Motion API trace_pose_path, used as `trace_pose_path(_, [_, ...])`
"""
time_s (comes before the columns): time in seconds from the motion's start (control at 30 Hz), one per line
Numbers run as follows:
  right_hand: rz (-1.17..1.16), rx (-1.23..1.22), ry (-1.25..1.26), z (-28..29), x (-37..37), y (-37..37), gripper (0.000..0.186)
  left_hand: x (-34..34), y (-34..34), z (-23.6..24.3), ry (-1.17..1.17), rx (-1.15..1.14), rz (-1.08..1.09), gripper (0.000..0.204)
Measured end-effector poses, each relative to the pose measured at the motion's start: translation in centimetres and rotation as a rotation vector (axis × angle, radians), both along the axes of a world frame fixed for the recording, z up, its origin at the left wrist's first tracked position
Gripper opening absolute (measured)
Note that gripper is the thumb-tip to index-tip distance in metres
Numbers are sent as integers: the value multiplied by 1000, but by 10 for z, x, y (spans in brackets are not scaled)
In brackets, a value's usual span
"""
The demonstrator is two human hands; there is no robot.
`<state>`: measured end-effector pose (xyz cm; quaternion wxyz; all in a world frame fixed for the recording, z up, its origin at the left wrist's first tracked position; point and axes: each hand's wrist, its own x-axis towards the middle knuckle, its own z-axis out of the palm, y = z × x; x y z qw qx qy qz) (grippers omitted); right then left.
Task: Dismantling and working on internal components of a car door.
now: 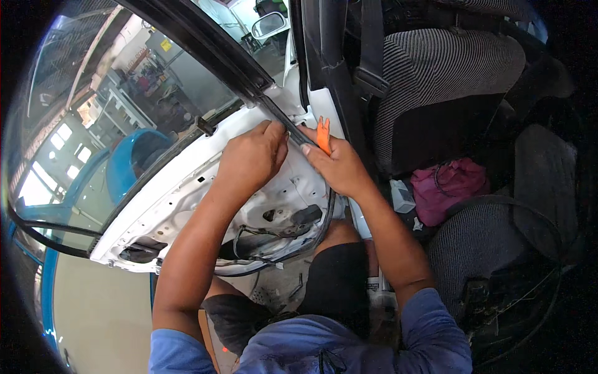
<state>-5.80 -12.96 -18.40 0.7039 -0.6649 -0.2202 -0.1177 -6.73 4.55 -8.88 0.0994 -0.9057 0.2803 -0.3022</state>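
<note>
A white car door (187, 218), with its inner panel off and holes showing, stands open in front of me. A black rubber strip (288, 124) runs diagonally down its front end and hangs in a loop. My left hand (252, 156) has its fingers closed at that strip, near the door's upper corner; whether they grip it is hidden. My right hand (337, 165), a little lower and to the right, grips the strip with the thumb along it and also holds an orange tool (322, 134) pointing upward.
Striped car seats (442, 68) are on the right, with a maroon cloth (448, 190) and small white box (402, 194) between them. A side mirror (269, 25) shows beyond the window frame. A blue vehicle (128, 162) is seen through the glass. My legs are below the door.
</note>
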Motion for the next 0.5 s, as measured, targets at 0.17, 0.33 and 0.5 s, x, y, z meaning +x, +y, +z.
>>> trace_pose_path(0.17, [17,18,58,-2,2,-1,41,3,-2,-4,-110,-35,-93,13])
trace_pose_path(0.33, [12,27,8,-2,1,0,41,3,-4,-5,-141,-74,-78,12])
trace_pose_path(0.5, [36,30,21,-1,0,-3,41,5,-6,-9,-145,-154,-104,11])
